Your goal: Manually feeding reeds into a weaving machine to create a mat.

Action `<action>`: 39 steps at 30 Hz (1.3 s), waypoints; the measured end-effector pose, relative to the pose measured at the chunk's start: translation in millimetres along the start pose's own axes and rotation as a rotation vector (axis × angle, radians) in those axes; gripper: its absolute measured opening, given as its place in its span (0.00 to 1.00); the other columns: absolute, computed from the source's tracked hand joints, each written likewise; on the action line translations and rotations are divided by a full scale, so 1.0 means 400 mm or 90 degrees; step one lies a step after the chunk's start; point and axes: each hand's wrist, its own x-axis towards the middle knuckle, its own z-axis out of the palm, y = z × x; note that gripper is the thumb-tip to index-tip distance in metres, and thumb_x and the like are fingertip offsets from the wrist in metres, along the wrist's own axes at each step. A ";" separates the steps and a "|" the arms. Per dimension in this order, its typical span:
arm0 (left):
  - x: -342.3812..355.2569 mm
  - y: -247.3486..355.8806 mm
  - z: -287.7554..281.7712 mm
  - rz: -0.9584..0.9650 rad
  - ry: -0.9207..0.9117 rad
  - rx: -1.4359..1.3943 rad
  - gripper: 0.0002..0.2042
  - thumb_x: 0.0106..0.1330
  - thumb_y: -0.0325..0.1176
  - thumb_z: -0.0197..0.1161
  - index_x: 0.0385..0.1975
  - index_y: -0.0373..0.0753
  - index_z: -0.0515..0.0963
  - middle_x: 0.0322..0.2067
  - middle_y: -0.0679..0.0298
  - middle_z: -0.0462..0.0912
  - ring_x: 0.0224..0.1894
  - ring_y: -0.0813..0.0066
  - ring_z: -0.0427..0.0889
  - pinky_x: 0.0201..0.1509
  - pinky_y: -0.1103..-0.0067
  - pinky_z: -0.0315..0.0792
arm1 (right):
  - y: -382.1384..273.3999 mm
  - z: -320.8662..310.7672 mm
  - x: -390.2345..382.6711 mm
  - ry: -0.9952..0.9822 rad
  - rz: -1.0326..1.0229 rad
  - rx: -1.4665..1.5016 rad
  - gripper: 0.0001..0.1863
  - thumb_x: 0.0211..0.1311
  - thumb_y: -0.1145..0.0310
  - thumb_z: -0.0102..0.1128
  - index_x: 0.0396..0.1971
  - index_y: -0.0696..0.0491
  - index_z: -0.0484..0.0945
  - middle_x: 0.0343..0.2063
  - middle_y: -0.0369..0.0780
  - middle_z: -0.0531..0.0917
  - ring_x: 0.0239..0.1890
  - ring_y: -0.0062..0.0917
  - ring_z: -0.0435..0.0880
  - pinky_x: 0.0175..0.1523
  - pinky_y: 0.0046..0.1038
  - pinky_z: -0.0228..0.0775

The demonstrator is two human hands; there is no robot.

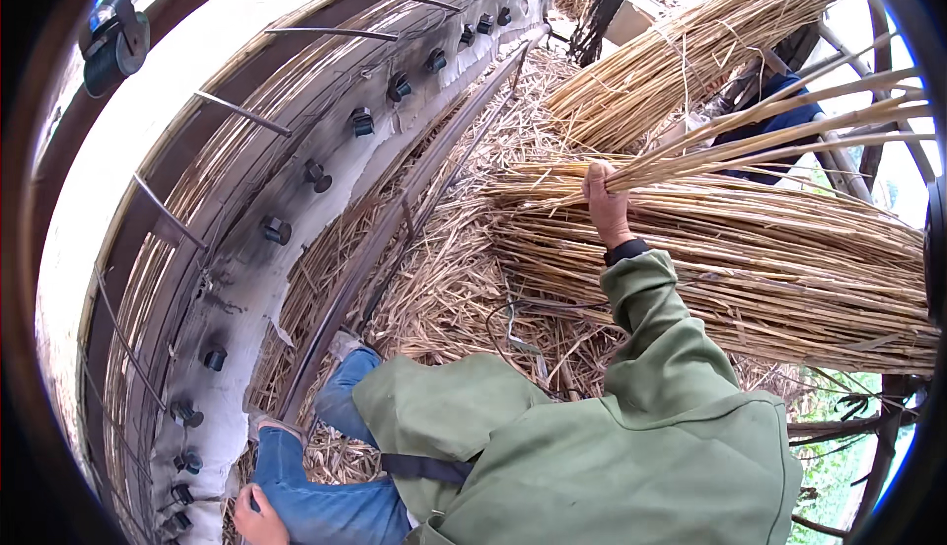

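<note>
My right hand [608, 212], at the end of a green sleeve, is closed around the ends of a few long reed stalks [750, 139], which fan out to the right. Just beneath it lies a large bundle of straw-coloured reeds [750, 259]. At the lower left, my left hand [258, 519] rests beside my knee in blue jeans. Its thumb and fingers are slightly apart and nothing shows in them; part of it is cut off by the lower edge.
A long frame [237, 259] curves along the left, with dark spools [276, 230] in a row and thin metal rods [330, 32] sticking out. A rail [365, 279] runs beside it. Another reed bundle [691, 57] lies at the far right. Loose straw [454, 289] covers the ground.
</note>
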 end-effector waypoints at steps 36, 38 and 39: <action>-0.171 0.088 0.001 -0.214 0.090 -1.273 0.07 0.60 0.35 0.60 0.33 0.39 0.76 0.28 0.66 0.79 0.26 0.83 0.77 0.28 0.86 0.71 | -0.855 0.641 -0.521 -0.888 -0.440 0.308 0.06 0.45 0.78 0.59 0.27 0.58 0.76 0.20 0.45 0.76 0.22 0.39 0.75 0.28 0.32 0.66; -0.155 0.097 0.001 -0.245 0.105 -1.218 0.07 0.59 0.34 0.61 0.31 0.37 0.77 0.25 0.67 0.79 0.24 0.83 0.76 0.27 0.86 0.71 | -0.844 0.639 -0.518 -0.838 -0.446 0.303 0.05 0.46 0.78 0.59 0.27 0.58 0.76 0.20 0.46 0.76 0.22 0.39 0.75 0.28 0.32 0.66; -0.152 0.106 -0.011 -0.244 0.114 -1.202 0.07 0.59 0.34 0.62 0.29 0.36 0.77 0.22 0.67 0.78 0.23 0.82 0.76 0.26 0.86 0.71 | -0.835 0.642 -0.517 -0.835 -0.434 0.298 0.05 0.46 0.78 0.59 0.26 0.58 0.76 0.19 0.47 0.76 0.22 0.40 0.75 0.28 0.32 0.66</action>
